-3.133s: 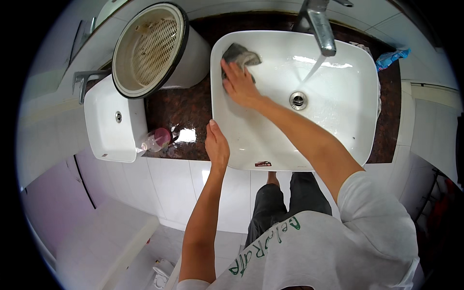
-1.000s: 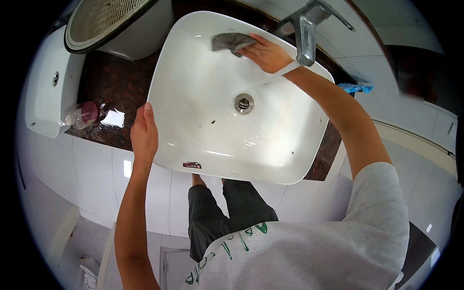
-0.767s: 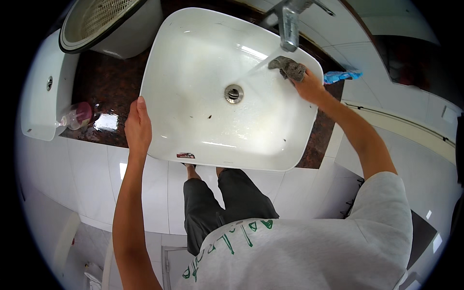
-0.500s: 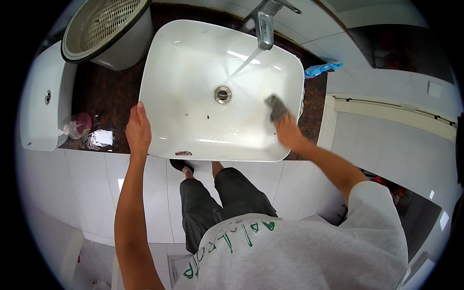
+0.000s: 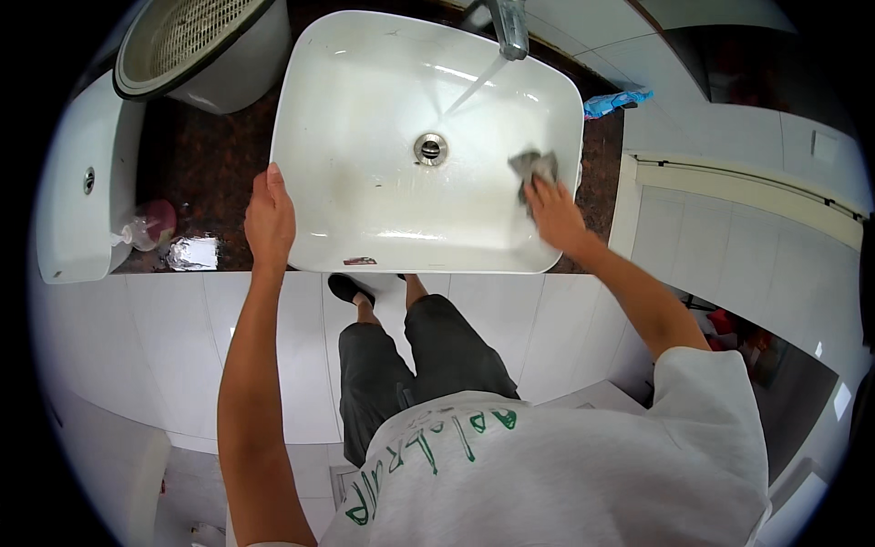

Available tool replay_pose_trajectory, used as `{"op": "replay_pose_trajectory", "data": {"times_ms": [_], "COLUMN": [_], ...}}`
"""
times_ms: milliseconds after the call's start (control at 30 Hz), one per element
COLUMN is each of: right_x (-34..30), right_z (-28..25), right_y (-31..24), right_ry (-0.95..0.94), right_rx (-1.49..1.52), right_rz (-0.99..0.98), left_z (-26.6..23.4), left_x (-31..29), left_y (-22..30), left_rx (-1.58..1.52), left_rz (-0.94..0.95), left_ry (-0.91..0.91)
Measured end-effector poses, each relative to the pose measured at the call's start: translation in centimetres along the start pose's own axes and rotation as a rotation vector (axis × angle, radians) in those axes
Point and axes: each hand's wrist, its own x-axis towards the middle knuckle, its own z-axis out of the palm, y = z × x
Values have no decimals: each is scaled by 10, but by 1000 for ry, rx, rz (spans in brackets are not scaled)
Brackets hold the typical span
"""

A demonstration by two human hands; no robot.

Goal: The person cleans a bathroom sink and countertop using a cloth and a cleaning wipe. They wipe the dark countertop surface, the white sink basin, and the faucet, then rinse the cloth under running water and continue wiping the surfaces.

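So the grey cloth (image 5: 538, 167) is inside the white sink (image 5: 351, 96), up against its right wall, under the right hand (image 5: 558, 216). That hand's fingers lie over the cloth, but it's blurry, so I can't tell if they're pinching it. Not much room on that side, just a thin strip of dark table (image 5: 202, 150) past the rim. The left hand (image 5: 271, 217) sits at the left rim, thumb up by the edge, fingers close together outside; can't tell how tight. Best open space is the bare bowl left of the drain (image 5: 430, 149), basically clear to the left wall. Water runs from the faucet (image 5: 512, 32) at the back. Front rim sits about level with the table's front edge. Further left there's a tub (image 5: 232, 77), a pink-bottomed bottle (image 5: 150, 225) and a 2nd basin (image 5: 77, 205), all well apart from the cloth.
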Motion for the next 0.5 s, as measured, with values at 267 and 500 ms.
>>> {"op": "replay_pose_trajectory", "data": {"times_ms": [267,500], "right_x": [4,133], "right_z": [-74,-136], "right_y": [-78,-211], "right_ry": [-456,69], "right_rx": [1339,1390], "right_rz": [-314,-692], "left_z": [2,10], "left_x": [2,9], "left_y": [0,8], "left_rx": [39,79], "left_rz": [23,27], "left_ry": [-8,-15]}}
